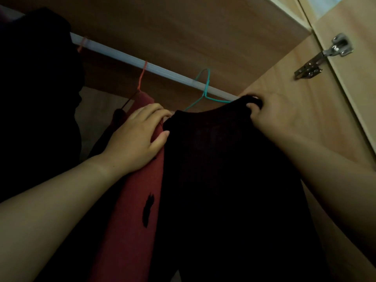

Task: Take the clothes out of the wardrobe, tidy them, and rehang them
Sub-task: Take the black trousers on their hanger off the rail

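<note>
Deep in the wardrobe, the right hand (272, 115) clenches one shoulder of a black garment (223, 169), which hangs below the grip on a teal hanger (205, 84) hooked over the rail (122, 55) just up-left of it. The left hand (138, 139) lies on the neighbouring red garment (130, 200), fingertips at the opposite shoulder (pinching or not, unclear). The step appears to be straightening; next, seat both shoulders evenly.

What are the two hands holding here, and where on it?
Both hold the black garment on the teal hanger: the right hand grips its right-hand shoulder, the left hand seems to pinch its left-hand shoulder edge.
</note>
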Available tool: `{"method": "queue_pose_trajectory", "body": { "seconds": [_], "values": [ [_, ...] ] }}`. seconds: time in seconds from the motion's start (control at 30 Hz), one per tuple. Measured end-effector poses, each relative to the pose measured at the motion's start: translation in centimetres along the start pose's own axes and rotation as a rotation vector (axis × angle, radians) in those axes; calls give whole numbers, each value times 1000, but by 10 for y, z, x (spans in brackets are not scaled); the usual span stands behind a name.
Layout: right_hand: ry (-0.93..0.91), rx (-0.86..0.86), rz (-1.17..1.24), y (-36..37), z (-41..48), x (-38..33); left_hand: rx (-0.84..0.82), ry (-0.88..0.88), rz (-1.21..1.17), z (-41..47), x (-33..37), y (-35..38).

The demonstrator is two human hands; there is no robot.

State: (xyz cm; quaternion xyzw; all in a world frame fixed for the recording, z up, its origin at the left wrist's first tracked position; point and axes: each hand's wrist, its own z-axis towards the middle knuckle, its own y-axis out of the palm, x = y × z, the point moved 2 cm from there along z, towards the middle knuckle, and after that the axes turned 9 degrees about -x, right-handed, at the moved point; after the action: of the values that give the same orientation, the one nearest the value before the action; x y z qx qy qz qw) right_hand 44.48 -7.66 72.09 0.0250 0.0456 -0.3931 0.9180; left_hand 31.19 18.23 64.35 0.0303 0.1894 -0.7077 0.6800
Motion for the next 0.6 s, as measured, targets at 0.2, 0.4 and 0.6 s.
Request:
{"method": "queue_pose_trajectory", "body": {
  "seconds": [0.2, 0.4, 0.6],
  "values": [
    [19, -31, 151, -29, -71, 38, 55, -39, 111, -4, 26, 15],
    [60, -58, -2, -87, -141, 46, -38, 96, 256, -19, 75, 49],
    [28, -86, -113, -145, -203, 45, -9, 127, 54, -32, 124, 66]
  ]
}}
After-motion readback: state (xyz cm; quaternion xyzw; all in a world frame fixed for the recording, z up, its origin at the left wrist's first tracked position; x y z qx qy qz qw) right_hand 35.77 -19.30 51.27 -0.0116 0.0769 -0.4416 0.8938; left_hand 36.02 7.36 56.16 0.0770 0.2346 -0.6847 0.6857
